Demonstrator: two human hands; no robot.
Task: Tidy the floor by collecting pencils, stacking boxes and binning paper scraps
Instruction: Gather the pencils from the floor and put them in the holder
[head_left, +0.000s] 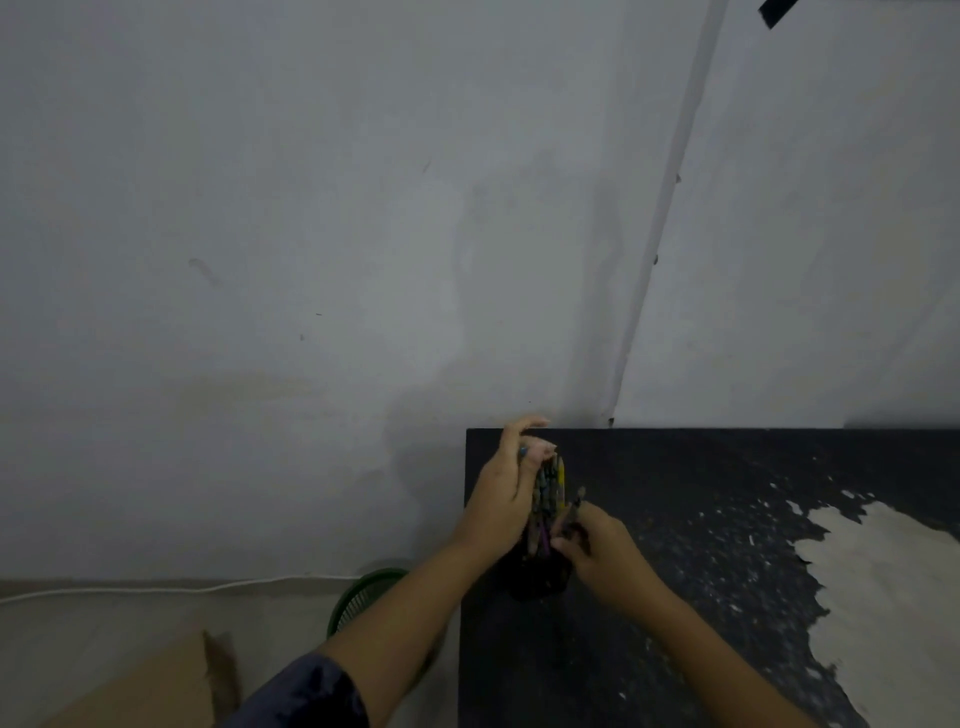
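A bundle of coloured pencils (549, 493) stands upright in a dark pencil holder (535, 579) near the left edge of a black table (701, 571). My left hand (506, 488) is curled round the left side of the bundle, fingertips over the pencil tips. To the right of the bundle, my right hand (597, 545) pinches a single pencil (575, 506). The lower part of the holder is dark and hard to make out.
A green mesh bin (363, 597) stands on the floor left of the table, partly behind my left arm. A cardboard box (156, 691) lies at the bottom left. A white cable (156, 588) runs along the wall base. The table's paint is peeled at right (883, 597).
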